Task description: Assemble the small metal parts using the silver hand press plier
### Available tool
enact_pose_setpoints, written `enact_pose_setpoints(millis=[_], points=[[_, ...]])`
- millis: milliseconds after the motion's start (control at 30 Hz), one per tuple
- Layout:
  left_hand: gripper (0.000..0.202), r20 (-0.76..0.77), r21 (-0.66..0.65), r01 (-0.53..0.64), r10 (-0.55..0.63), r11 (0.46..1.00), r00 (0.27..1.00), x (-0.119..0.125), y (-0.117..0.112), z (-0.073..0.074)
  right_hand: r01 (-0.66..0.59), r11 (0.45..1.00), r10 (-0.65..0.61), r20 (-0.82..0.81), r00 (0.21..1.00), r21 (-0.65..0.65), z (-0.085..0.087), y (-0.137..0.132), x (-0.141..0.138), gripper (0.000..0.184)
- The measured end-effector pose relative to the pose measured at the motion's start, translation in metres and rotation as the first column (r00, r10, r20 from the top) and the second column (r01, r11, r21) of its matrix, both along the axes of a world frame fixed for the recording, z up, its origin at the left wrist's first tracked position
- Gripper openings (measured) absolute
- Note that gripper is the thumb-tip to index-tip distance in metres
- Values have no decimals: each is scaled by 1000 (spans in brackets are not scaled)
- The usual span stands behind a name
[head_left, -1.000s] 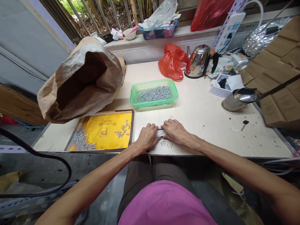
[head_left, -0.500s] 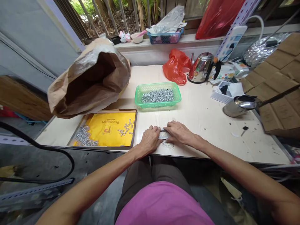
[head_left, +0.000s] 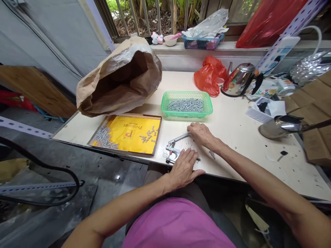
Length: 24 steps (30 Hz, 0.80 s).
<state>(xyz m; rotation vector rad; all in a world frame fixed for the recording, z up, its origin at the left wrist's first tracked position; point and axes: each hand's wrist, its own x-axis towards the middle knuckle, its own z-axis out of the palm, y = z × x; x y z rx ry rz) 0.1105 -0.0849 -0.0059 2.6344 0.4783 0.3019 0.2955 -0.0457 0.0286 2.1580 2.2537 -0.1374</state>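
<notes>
A small metal hand press (head_left: 172, 151) sits at the near edge of the pale table (head_left: 232, 127), its lever raised toward the right. My right hand (head_left: 200, 133) is closed on the end of that lever. My left hand (head_left: 184, 168) lies flat with fingers stretched out on the table edge, just right of the press base and touching it. Behind the press stands a green basket (head_left: 186, 103) filled with small metal parts. To the left lies a shallow tray with a yellow sheet (head_left: 128, 133) and scattered metal parts on it.
A big brown paper sack (head_left: 121, 79) lies open at the back left. A red plastic bag (head_left: 208, 75), a steel kettle (head_left: 239, 79) and a steel pot (head_left: 278, 125) stand to the right. Cardboard sheets (head_left: 318, 113) lean at the far right.
Both hands were pressed together over the press. Now the right hand has lifted the lever up and right, the left hand has slid back to the table edge. The view has swung left.
</notes>
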Motion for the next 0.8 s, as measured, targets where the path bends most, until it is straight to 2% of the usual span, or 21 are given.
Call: enact_pose_setpoints(millis=[67,133,200,267,333,400,467,500,567,633,667,700,733,767,800], points=[[62,20,-18,24,-24,1000,1000,-1,0,-2,-146,989,145,-35,989,-22,9,1,-19,17],[63,22,-47,44,-43,998,999,-3,-1,-6,-347,936,340,-95,935,-58,15,-1,-44,16],[66,8,-85,44,-43,995,999,-7,-5,-9,-463,881,453,-113,884,-97,15,-5,-68,13],[71,-1,-110,40,-41,993,999,-10,-8,-11,-511,856,502,-108,858,-83,9,-10,-85,12],[78,2,-100,56,-56,993,998,-13,-10,-10,-543,840,538,-141,831,3,-3,-12,-95,12],[83,-2,-44,71,-71,997,997,-14,-9,-8,-527,849,526,-155,836,36,-16,-9,-101,15],[81,-17,46,108,-107,993,994,-16,-7,-5,-521,852,519,-218,826,55,-20,-4,-103,18],[76,-24,101,145,-143,984,989,-18,-7,-3,-511,856,512,-279,813,82,-18,-1,-103,18],[60,-33,209,240,-239,948,971,-28,-6,4,-432,878,478,-425,769,206,0,3,-97,16],[43,-34,282,260,-261,923,965,-50,1,14,-243,891,427,-525,737,384,29,8,-83,14],[34,-32,299,212,-212,930,977,-64,9,21,-127,876,393,-536,748,465,45,12,-72,15],[27,-30,302,119,-116,946,993,-82,20,29,-16,843,342,-513,787,538,61,18,-58,19],[22,-34,302,-8,20,953,999,-101,36,37,77,809,262,-475,840,583,73,25,-43,27],[21,-46,301,-181,204,936,978,-120,56,44,159,779,169,-448,878,606,81,32,-26,34],[23,-72,307,-335,373,891,925,-140,79,51,221,766,84,-436,896,603,85,40,-8,39]])
